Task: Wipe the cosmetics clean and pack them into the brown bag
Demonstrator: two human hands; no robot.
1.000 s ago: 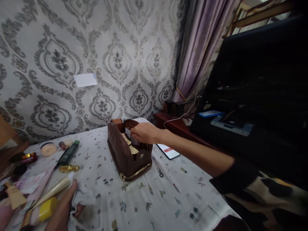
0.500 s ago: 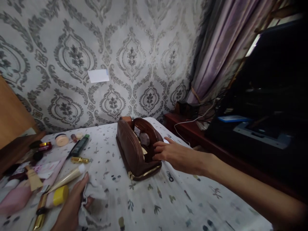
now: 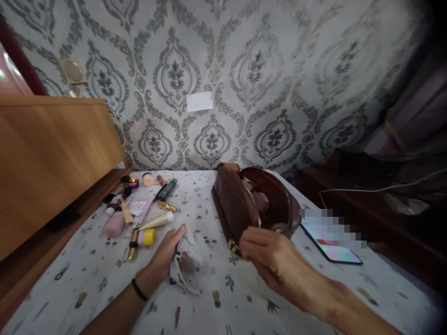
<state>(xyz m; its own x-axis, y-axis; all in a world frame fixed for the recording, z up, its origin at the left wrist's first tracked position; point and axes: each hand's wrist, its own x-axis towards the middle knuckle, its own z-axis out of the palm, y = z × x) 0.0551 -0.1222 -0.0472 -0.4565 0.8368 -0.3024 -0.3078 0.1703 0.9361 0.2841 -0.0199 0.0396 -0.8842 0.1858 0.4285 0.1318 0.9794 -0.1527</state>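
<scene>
A brown leather bag stands unzipped on the patterned white sheet, with a round compact and other small items inside. My right hand is closed at the bag's near edge, by the gold zip pull; its fingertips are turned away, so what it pinches, if anything, is hidden. My left hand holds a crumpled white cloth above the sheet, left of the bag. Just beyond that hand lie a cream tube and a yellow-capped bottle.
Several cosmetics, among them a pink bottle and a green tube, lie at the left. A wooden panel borders that side. On the right are a phone and a dark red ledge with a white cable.
The view has swung left, bringing the wooden panel and phone into sight. My right hand has moved from the bag's right side to its near edge and closed. My left hand keeps the cloth.
</scene>
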